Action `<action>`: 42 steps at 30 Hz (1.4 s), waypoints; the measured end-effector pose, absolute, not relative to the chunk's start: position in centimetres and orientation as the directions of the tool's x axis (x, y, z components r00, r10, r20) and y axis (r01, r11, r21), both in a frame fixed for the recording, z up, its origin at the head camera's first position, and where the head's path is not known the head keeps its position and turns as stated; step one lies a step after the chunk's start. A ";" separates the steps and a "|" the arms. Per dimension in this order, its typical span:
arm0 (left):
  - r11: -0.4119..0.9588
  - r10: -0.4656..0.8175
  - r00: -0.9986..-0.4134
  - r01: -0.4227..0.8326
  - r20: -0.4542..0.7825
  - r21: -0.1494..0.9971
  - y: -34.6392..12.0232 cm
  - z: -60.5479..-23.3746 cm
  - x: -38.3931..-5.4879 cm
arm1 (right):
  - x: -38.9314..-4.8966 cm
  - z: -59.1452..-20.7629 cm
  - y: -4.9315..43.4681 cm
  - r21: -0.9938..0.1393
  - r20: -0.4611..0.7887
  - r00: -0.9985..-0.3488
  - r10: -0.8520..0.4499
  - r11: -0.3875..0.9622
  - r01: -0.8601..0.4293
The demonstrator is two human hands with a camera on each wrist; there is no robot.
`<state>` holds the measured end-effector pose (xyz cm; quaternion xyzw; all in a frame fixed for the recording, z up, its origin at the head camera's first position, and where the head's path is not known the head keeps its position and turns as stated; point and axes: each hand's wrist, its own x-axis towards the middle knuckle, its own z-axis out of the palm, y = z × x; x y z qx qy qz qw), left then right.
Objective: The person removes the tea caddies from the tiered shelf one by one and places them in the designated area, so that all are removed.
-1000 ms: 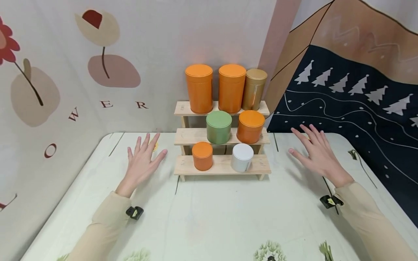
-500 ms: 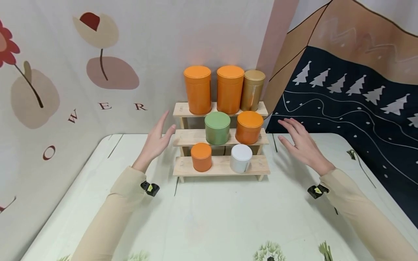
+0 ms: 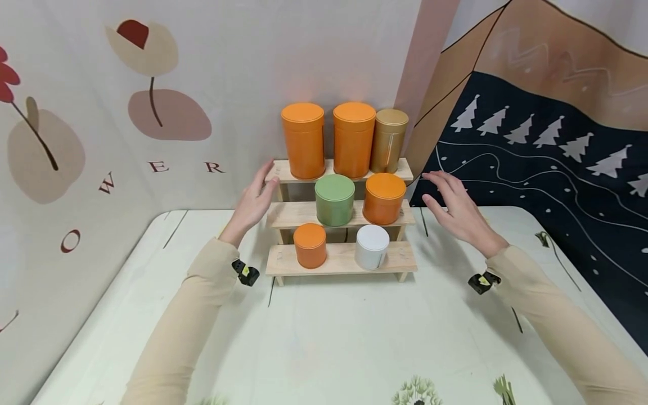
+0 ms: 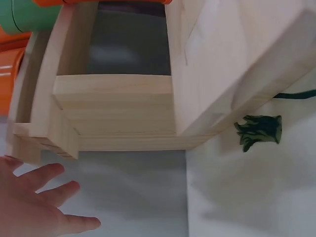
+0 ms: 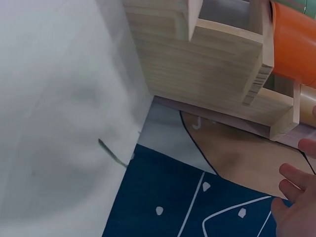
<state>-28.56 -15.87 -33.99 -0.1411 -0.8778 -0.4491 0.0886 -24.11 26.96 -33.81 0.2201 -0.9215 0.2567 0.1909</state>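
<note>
A three-step wooden shelf (image 3: 354, 267) stands at the back of the table. My left hand (image 3: 253, 202), fingers extended, is at the left end of its top step, fingertips right at the edge; in the left wrist view the spread fingers (image 4: 54, 197) show just beyond the wood. To the right of the shelf my right hand (image 3: 455, 211) hovers with relaxed fingers, a gap between it and the step ends. Two tall orange canisters (image 3: 305, 143) and a gold canister (image 3: 389, 140) stand on top. A green tin (image 3: 334, 201) and an orange tin (image 3: 384, 199) share the middle step.
On the lowest step sit a small orange tin (image 3: 310, 246) and a white tin (image 3: 372, 248). The table has a pale cloth (image 3: 344, 337) with printed flowers. A patterned fabric wall (image 3: 228, 84) rises behind, with a dark tree-printed part (image 3: 531, 163) at right.
Both hands have moved inward toward the shelf, the left from the open table up to the top step's left end, the right a shorter way leftward. The tins keep their places.
</note>
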 end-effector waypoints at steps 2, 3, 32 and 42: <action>0.548 0.156 -0.947 0.320 0.281 0.773 -15.8 -34.3 -28.8 | -24.4 -33.5 26.9 -0.389 0.472 -0.827 -0.307 0.769 -0.507; 0.543 0.149 -0.948 0.316 0.281 0.778 -15.9 -34.5 -28.8 | -24.5 -33.4 26.8 -0.386 0.474 -0.826 -0.306 0.771 -0.507; 0.272 0.321 -0.947 0.114 0.022 0.956 -17.6 -32.9 -30.0 | -27.8 -25.8 23.6 -0.557 0.518 -0.814 -0.263 0.618 -0.554; 0.225 0.307 -0.951 0.098 0.025 0.969 -17.5 -33.6 -30.0 | -28.9 -23.3 22.0 -0.656 0.499 -0.827 -0.258 0.512 -0.555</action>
